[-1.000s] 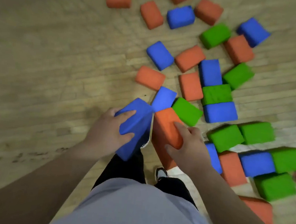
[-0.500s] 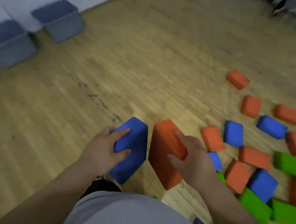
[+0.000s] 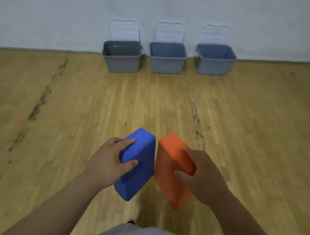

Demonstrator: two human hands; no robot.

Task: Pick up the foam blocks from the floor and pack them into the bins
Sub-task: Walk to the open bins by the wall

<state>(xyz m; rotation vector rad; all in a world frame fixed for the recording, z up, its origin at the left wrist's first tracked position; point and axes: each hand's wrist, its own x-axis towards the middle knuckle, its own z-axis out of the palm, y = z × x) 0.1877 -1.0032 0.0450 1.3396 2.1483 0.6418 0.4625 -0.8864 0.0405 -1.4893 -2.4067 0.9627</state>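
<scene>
My left hand (image 3: 110,162) grips a blue foam block (image 3: 139,170) by its left side, fingers on top and thumb on the near face. My right hand (image 3: 201,176) grips an orange foam block (image 3: 172,167) by its right side. Both blocks are held side by side in the air above the wooden floor, almost touching. Three grey bins stand in a row against the white wall ahead: the left bin (image 3: 121,58), the middle bin (image 3: 167,60) and the right bin (image 3: 214,61). What lies inside them cannot be made out.
Clear lids (image 3: 170,31) lean on the wall behind the bins. Wooden floor (image 3: 74,109) with dark scuff lines stretches between me and the bins. A shoe tip (image 3: 131,221) shows below the blocks.
The view has swung left, away from the scattered pile of blocks, and now faces the three bins. Both hands keep the same hold on the blue and orange blocks.
</scene>
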